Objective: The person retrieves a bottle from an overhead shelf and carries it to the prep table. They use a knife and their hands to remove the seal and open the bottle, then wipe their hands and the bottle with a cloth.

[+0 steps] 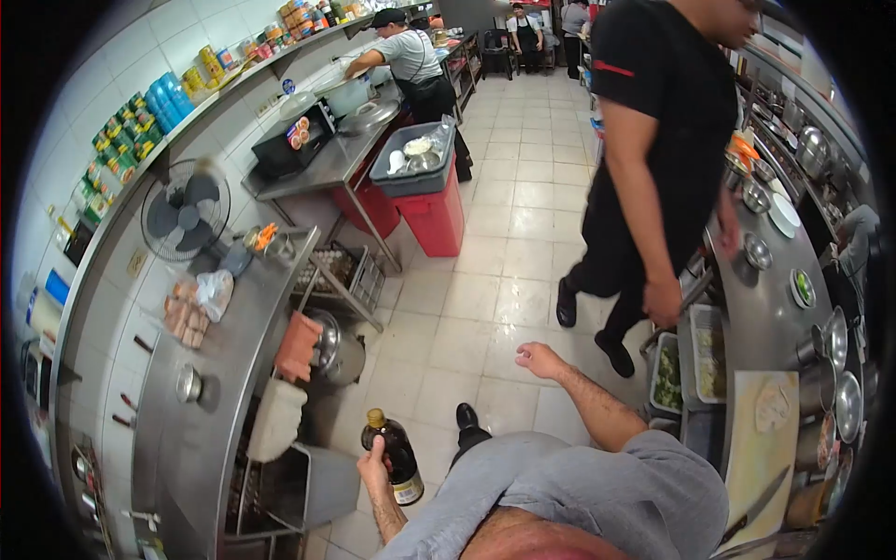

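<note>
My left hand (373,464) is wrapped round the upper part of a dark glass bottle (399,457) with a yellow cap and a pale label near its base. The bottle is slightly tilted, held low beside the steel counter on the left. Its contents look dark, and I cannot read the label. Out in front of my body, my right hand (541,360) hangs over the tiled floor with loosely bent fingers and holds nothing. A co-worker in black stands just beyond it, to the right.
On the left steel counter (201,420) are a small metal bowl (189,384) and bagged eggs (186,322). A red bin (436,219) bears a grey tub of dishes. At right lie a cutting board (758,439) and a knife (758,504). Other people work further back.
</note>
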The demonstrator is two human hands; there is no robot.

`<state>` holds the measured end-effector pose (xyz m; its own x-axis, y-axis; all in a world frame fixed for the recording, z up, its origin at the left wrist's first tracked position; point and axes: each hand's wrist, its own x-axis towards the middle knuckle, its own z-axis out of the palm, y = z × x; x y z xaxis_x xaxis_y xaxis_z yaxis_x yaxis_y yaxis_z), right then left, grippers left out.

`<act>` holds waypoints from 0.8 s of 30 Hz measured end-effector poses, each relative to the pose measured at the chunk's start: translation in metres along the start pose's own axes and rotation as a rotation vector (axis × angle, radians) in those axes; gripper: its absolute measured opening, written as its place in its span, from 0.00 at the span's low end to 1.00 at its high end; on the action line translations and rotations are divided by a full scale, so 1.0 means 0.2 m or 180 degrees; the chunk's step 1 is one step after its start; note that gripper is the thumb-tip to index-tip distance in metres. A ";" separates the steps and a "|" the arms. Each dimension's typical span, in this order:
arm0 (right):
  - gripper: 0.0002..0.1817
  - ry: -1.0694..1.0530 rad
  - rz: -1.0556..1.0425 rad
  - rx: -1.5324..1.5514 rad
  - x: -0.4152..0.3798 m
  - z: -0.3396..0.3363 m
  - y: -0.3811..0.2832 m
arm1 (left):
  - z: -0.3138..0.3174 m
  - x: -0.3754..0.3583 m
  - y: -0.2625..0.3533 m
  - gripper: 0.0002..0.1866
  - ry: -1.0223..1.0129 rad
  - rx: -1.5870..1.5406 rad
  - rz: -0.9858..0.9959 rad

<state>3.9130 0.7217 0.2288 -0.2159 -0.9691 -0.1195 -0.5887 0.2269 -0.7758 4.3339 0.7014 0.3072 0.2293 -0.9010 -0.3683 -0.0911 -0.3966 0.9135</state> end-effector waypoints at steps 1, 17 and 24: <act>0.21 -0.0076 0.0038 0.0069 0.12 0.01 0.00 | 0.09 0.11 0.05 0.20 -0.0110 0.0082 -0.0022; 0.15 0.0751 0.2748 0.0860 0.71 -0.10 1.00 | 2.03 1.44 1.12 0.15 -0.2449 0.0685 0.0434; 0.19 0.0424 0.2808 0.0555 1.39 -0.71 1.40 | 2.87 1.65 1.55 0.14 -0.2450 0.0574 0.0622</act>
<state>3.5783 0.5286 0.0663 -0.6270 -0.4289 -0.6503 -0.0431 0.8526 -0.5207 3.8244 0.1799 0.3697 -0.5313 -0.7993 -0.2808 -0.2303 -0.1828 0.9558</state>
